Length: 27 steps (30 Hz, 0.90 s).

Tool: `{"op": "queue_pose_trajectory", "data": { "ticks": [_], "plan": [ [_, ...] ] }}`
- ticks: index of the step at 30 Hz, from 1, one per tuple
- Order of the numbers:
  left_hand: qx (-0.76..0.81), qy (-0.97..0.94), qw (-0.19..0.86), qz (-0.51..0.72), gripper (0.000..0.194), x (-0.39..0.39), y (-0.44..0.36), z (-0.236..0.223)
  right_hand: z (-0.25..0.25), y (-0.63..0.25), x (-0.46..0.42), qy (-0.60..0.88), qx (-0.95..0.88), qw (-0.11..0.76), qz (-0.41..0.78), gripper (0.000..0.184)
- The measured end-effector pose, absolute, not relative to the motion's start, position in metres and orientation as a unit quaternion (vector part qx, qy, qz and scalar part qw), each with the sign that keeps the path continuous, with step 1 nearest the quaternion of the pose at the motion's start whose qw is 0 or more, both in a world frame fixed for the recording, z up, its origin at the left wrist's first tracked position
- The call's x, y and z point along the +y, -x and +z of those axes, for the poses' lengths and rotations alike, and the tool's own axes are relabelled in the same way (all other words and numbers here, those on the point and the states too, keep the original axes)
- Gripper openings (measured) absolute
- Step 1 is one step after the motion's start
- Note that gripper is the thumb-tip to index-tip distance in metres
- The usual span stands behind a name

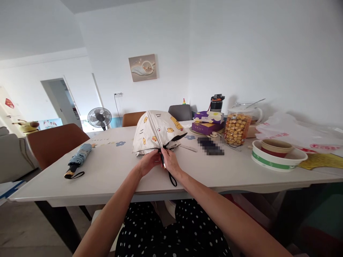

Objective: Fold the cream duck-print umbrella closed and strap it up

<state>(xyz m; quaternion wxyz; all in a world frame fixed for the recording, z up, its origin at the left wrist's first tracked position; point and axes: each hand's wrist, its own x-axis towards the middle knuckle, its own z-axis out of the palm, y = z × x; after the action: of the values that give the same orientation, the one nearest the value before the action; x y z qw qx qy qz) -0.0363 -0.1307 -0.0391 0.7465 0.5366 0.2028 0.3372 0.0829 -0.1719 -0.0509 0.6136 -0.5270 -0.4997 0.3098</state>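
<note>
A cream umbrella (152, 130) with yellow cartoon prints and a black edge lies partly folded on the table, its canopy pointing away from me. Its black handle and wrist strap come toward me over the near side. My left hand (148, 161) is closed at the gathered canopy edge by the shaft, the fingertips partly hidden. My right hand (170, 161) grips the umbrella near the top of the handle, thumb up against the dark fabric edge. Both hands are close together and touch the umbrella.
On the white table (107, 171), a folded blue umbrella (80, 155) lies left. To the right are a blurred-out dark object (210, 145), tissue boxes (207, 123), a jar of round snacks (237, 128), a black bottle (216, 103), paper bowls (278, 159) and a plastic bag (300, 134).
</note>
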Motion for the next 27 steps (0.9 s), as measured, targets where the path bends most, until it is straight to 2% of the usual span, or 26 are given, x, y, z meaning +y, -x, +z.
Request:
{"op": "queue_pose_trajectory", "data": {
  "ticks": [7,14,19,27],
  "plan": [
    [0.210,-0.498,0.778,0.320,0.015,-0.1281,0.0336,-0.0397,-0.0518,-0.0800,-0.1711,0.512,-0.506,0.615,0.322,0.032],
    [0.273,-0.423,0.779,0.374,0.006,-0.1281,0.0374,-0.0356,-0.0479,-0.0801,-0.1741,0.520,-0.490,0.620,0.325,0.034],
    [0.308,-0.378,0.722,0.492,0.005,-0.1259,0.0370,-0.0376,-0.0452,-0.0788,-0.1750,0.512,-0.474,0.636,0.329,0.032],
    [0.380,-0.449,0.638,0.498,0.016,-0.1310,0.0328,-0.0407,-0.0436,-0.0807,-0.1760,0.510,-0.462,0.651,0.320,0.029]
  ]
}}
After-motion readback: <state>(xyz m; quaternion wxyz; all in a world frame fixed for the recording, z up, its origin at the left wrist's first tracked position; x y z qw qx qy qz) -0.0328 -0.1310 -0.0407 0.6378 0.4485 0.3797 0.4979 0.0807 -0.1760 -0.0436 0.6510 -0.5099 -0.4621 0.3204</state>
